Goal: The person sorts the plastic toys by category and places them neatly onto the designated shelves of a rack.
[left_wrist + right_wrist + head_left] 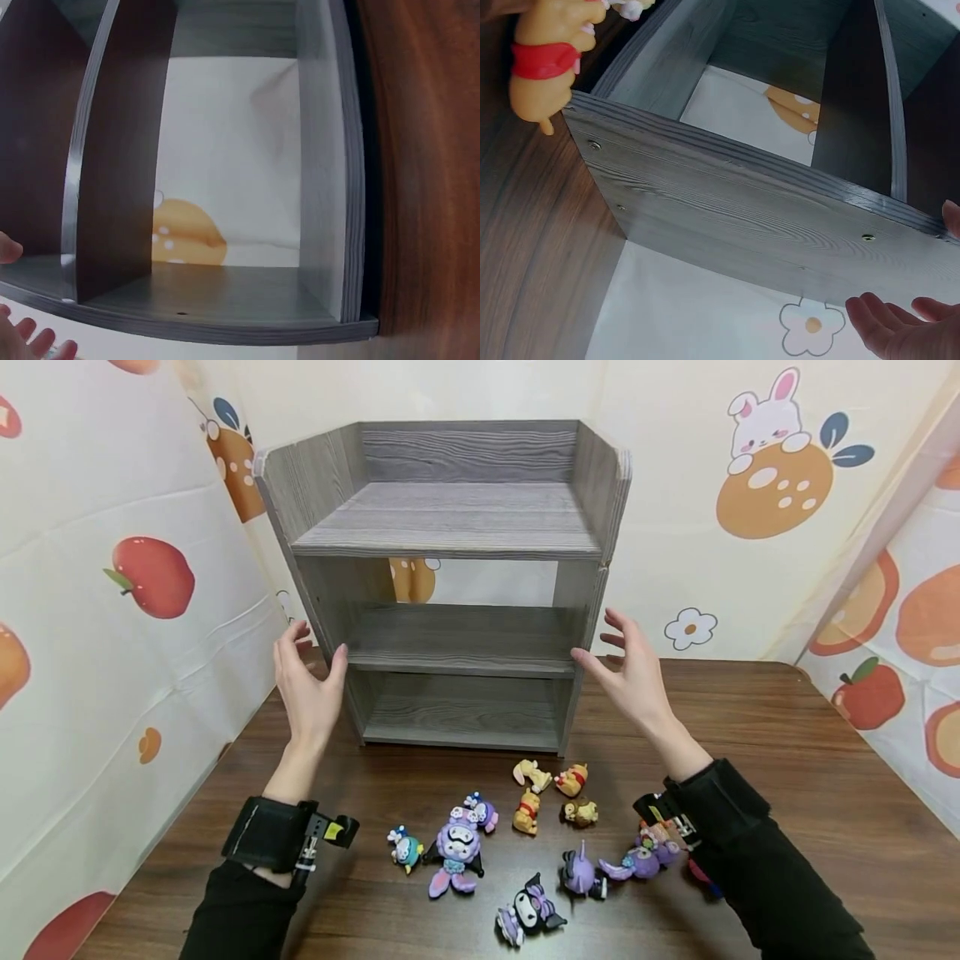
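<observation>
A grey wood-grain shelf unit (465, 518) with three tiers stands upright on the wooden table. My left hand (311, 689) is beside its left side panel, thumb near the front edge and fingers spread along the outside. On the other side, my right hand (636, 677) mirrors this, its thumb at the right front edge. In the right wrist view, the fingers (881, 326) are relaxed and sit apart from the side panel (727, 195), which has several screws. Neither hand grips the panels. All the tiers in view hold nothing.
Several small figurines lie in front of the shelf, including a purple rabbit-eared one (457, 843), a black-and-purple one (532, 906) and yellow bears in red (527, 812). My right sleeve (780, 868) partly covers some. A fruit-patterned cloth (795, 585) hangs behind and at both sides.
</observation>
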### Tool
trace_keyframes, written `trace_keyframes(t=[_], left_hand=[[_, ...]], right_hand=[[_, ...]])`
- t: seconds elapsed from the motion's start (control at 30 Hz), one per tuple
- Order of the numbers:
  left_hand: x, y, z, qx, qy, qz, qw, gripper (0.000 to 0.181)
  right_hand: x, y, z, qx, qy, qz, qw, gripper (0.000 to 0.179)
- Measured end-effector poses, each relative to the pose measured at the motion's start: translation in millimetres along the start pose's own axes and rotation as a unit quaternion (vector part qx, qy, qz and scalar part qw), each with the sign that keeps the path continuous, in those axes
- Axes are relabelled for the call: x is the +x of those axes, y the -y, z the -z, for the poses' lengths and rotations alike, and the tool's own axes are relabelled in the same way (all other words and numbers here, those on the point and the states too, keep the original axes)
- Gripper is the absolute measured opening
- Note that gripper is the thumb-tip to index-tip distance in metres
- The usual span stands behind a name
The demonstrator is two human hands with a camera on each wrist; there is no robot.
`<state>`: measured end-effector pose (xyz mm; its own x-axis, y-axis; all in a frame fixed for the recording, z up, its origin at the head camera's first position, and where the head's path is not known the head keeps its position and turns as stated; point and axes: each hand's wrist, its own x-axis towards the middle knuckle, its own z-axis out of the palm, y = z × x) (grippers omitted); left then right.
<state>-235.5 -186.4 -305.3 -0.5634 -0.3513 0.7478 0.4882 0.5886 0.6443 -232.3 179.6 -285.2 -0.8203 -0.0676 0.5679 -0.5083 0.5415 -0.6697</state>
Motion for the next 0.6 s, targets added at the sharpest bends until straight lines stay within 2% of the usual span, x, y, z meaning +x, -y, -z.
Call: trace_keyframes(t=[0.2,0.33,0.6], left_hand=[[8.4,5.8,-7.7,-0.014,0.03,0.052,0.9981,0.059],[15.7,7.2,-12.8,-0.024,0.029,0.079,0.9962,0.056],[21.9,5.7,-19.5,-0.014,0.01,0.04,0.999,0.036]], right_hand=[[10.8,-1.6,-8.7,0.013,0.021,-0.003,0.9997,0.072],[17.8,-0.9,-12.8,0.017,0.028,0.006,0.9995,0.07],[22.5,2.0,-15.8,-0.022,0.026,0.039,0.9987,0.062]])
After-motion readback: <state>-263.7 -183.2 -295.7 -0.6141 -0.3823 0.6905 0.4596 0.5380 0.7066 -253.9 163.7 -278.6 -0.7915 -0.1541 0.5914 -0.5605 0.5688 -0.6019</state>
